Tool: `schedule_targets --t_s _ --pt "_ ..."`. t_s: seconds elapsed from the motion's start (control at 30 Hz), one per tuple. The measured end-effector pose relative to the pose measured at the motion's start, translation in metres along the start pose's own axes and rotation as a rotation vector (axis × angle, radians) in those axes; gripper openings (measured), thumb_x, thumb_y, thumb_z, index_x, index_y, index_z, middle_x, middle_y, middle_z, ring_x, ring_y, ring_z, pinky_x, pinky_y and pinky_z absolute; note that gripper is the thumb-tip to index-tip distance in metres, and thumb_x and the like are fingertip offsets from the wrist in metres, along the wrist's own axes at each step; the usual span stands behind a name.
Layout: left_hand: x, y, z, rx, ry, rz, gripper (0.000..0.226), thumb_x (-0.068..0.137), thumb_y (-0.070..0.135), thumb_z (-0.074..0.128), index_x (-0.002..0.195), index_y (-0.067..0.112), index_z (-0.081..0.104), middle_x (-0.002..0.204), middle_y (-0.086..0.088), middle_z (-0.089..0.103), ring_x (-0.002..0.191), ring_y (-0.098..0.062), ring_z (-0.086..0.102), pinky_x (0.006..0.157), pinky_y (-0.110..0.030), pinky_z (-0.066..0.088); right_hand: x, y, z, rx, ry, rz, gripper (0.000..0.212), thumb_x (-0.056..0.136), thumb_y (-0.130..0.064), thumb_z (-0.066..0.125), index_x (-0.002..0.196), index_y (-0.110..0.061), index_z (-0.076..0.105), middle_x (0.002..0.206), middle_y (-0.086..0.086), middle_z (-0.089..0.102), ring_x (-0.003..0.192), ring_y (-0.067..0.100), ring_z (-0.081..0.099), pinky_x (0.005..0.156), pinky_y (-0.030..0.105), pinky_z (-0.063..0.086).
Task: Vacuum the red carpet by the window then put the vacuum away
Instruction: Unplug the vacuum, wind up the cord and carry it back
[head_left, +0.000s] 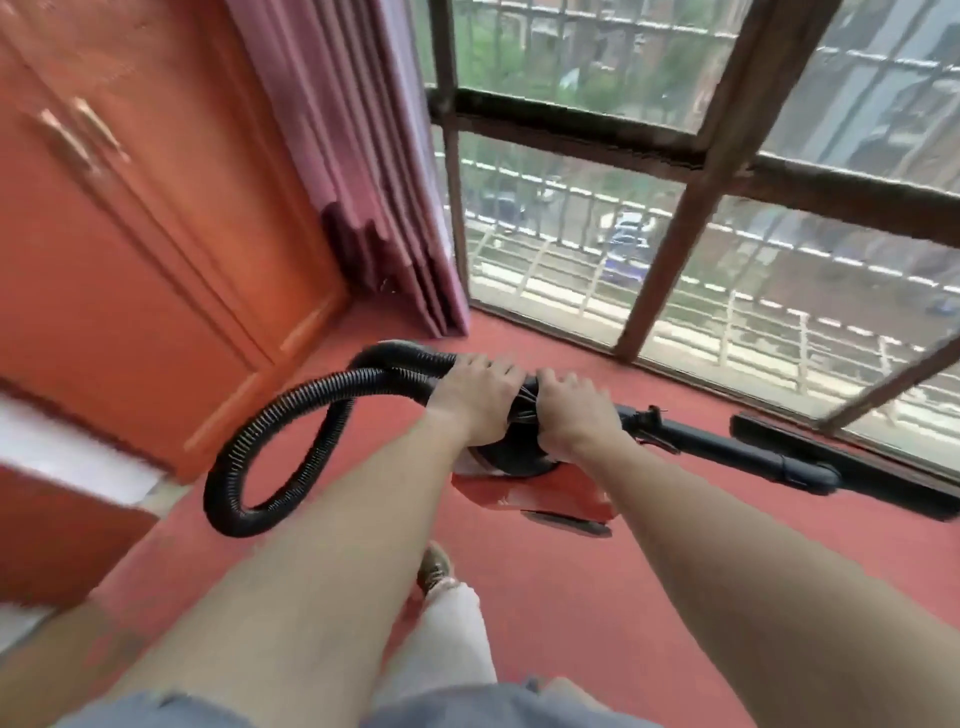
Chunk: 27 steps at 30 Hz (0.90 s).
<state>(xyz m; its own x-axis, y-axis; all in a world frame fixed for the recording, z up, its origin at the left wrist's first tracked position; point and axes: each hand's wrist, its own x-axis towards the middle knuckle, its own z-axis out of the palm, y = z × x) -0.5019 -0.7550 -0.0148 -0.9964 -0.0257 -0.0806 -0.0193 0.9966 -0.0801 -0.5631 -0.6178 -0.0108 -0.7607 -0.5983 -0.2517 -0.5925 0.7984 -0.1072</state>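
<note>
Left hand (474, 396) and right hand (572, 413) both grip the hose (291, 415) gathered atop the vacuum (545, 501); packing-up seems underway, a steady lift next.

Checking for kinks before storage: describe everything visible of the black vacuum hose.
The hose is black, ribbed, flexible-looking plastic, slightly motion-blurred. It curves in one big open loop left of the red vacuum body, above the red carpet; contact there is unclear. Two runs meet under the left hand, which grips them. No kink shows.
</note>
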Motion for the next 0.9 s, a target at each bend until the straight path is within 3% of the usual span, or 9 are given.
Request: schedule_targets --t_s 0.23,0.6,0.9 --pt "-0.194 -0.067 0.022 -0.031 -0.062 -0.369 0.047 0.078 0.024 0.058 0.125 0.020 0.053 0.121 -0.001 0.060 0.112 -0.026 0.057 0.098 -0.040 0.040 -0.056 -0.166 0.035 -0.060 -0.121 -0.375 0.047 0.077 -0.014 0.062 0.119 -0.014 0.043 0.115 0.014 0.059 0.110 0.038 0.058 0.094 0.049 0.047" --pt "-0.452 -0.168 0.071 -0.165 -0.067 -0.734 0.056 0.075 0.021 0.061 0.130 0.021 0.052 0.125 -0.001 0.059 0.118 -0.025 0.053 0.110 -0.042 0.031 -0.147 -0.415 0.094 -0.201 -0.252 -0.686 0.056 0.083 -0.018 0.062 0.132 -0.014 0.036 0.127 0.016 0.055 0.121 0.040 0.054 0.100 0.051 0.043" --pt "-0.609 -0.250 0.093 -0.158 -0.081 -0.868 0.066 0.077 0.020 0.067 0.140 0.017 0.048 0.138 -0.002 0.054 0.130 -0.026 0.045 0.122 -0.042 0.014 -0.198 -0.582 0.136 -0.255 -0.298 -0.858 0.064 0.084 -0.021 0.066 0.137 -0.011 0.032 0.131 0.017 0.052 0.124 0.041 0.051 0.100 0.051 0.042"
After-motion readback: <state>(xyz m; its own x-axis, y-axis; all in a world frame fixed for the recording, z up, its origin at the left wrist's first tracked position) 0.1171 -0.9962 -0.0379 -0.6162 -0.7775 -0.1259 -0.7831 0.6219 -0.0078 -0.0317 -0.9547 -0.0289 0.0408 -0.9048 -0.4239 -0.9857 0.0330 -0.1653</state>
